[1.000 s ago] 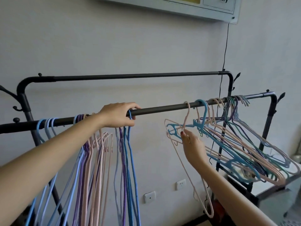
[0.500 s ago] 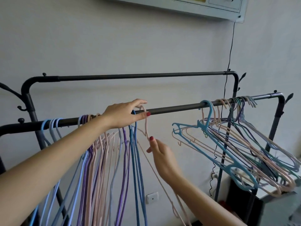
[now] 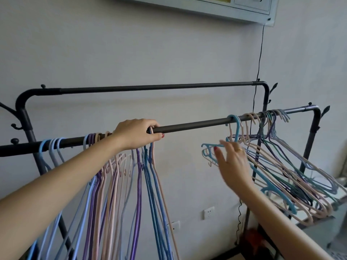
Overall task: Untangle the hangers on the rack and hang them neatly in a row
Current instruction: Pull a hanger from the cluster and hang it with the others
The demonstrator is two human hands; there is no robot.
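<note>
One cut-off word on wall sign point(image 3: 251, 2)

The front rail point(image 3: 195, 124) of the rack is matt black, paler grey-silver at its right end; the back rail point(image 3: 150, 87) behind it is black as well; under the front rail's left part hang the sorted hangers point(image 3: 120, 184) in plain pale blue, lilac, purple, pink-beige and mid blue, no pattern on any; under its right part the tangled hangers point(image 3: 285, 177) mix turquoise, pink-beige, purple, dark green and navy; the right hand point(image 3: 232, 162) below the rail has red nails and a gold ring; the left hand point(image 3: 137, 134) on the rail shows a red thumbnail; behind the rail the wall point(image 3: 131, 53) is plain grey-white, crossed by a black cable point(image 3: 260, 53); the sockets point(image 3: 208, 212) are white.
</note>
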